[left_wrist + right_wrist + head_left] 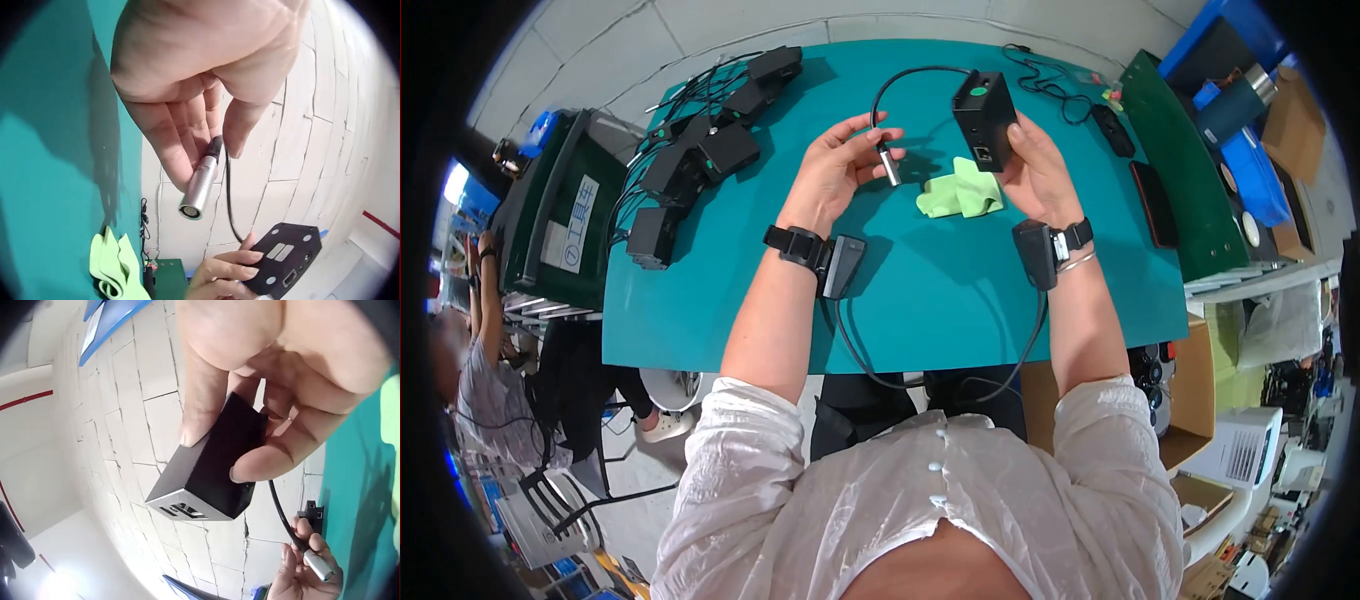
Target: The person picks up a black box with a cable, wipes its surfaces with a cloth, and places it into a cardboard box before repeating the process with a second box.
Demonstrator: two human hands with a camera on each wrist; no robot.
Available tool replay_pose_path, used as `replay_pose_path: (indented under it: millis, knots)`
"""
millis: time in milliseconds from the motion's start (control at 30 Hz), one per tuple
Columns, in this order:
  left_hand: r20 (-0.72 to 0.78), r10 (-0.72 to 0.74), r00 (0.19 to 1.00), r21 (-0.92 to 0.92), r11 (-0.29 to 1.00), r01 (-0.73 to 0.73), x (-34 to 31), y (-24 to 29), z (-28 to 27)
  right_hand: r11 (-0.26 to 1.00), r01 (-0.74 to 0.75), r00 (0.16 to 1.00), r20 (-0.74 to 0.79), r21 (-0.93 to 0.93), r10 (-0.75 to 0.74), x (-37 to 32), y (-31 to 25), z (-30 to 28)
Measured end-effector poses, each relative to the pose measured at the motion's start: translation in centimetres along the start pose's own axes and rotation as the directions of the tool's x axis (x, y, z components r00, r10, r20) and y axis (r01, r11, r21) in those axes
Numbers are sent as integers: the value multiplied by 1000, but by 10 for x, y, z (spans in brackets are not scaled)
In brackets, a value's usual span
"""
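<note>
Currently, the left hand [837,165] pinches the silver connector [889,168] at its cable end, thumb and fingers drawn close together. The right hand [1040,172] grips the black box [983,120], thumb and fingers parted by its width. Both items are held above the green surface [930,310], nearer its far edge, with the black cable [912,71] arching between them. Below lies a light green cloth [965,190]. Working room extends from the cloth to the near edge. Several black boxes [728,150] occupy the left side; a dark case [1153,205] lies beside the right edge.
</note>
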State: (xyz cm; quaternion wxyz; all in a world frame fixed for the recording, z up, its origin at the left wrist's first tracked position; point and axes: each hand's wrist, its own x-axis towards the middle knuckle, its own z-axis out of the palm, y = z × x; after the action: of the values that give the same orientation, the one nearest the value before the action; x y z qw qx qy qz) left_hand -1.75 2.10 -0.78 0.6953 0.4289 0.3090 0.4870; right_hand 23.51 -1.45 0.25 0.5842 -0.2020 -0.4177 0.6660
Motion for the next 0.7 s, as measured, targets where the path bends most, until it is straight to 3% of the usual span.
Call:
replay_pose_path:
  millis: [133, 267, 300, 367, 400, 467, 533, 567, 600, 700]
  knots:
    - [114, -6, 994, 6, 1000, 6, 8, -9, -1, 963, 119, 993, 31, -242, -115, -11, -32, 31]
    - [137, -16, 991, 111, 994, 0, 1, -4, 7, 826, 278, 959, 90, -491, -269, -56, -82, 37]
    - [154, -37, 987, 152, 988, 14, 3, -4, 5, 874, 312, 950, 127, -372, -284, -74, -101, 51]
    - [204, -34, 978, 36, 999, 27, 10, -12, -7, 756, 368, 917, 77, -541, -392, -126, -133, 59]
    - [188, -55, 981, 73, 996, 42, 6, -10, -1, 683, 397, 890, 76, -613, -450, -156, -145, 56]
    - [174, -100, 980, 109, 991, 82, 7, -12, -7, 445, 435, 773, 71, -783, -631, -222, -166, 49]
    - [196, -94, 976, 105, 992, 74, 12, -16, -16, 493, 328, 819, -17, -806, -573, -318, -198, 27]
    - [223, -99, 970, 86, 993, 82, 13, -16, -23, 484, 268, 801, -86, -833, -592, -351, -204, 27]
    - [259, -93, 961, 55, 995, 81, 15, -17, -29, 482, 247, 714, -179, -841, -677, -371, -199, 41]
    - [242, -111, 964, 39, 994, 105, 23, -21, -40, 480, 203, 614, -271, -853, -742, -420, -186, 47]
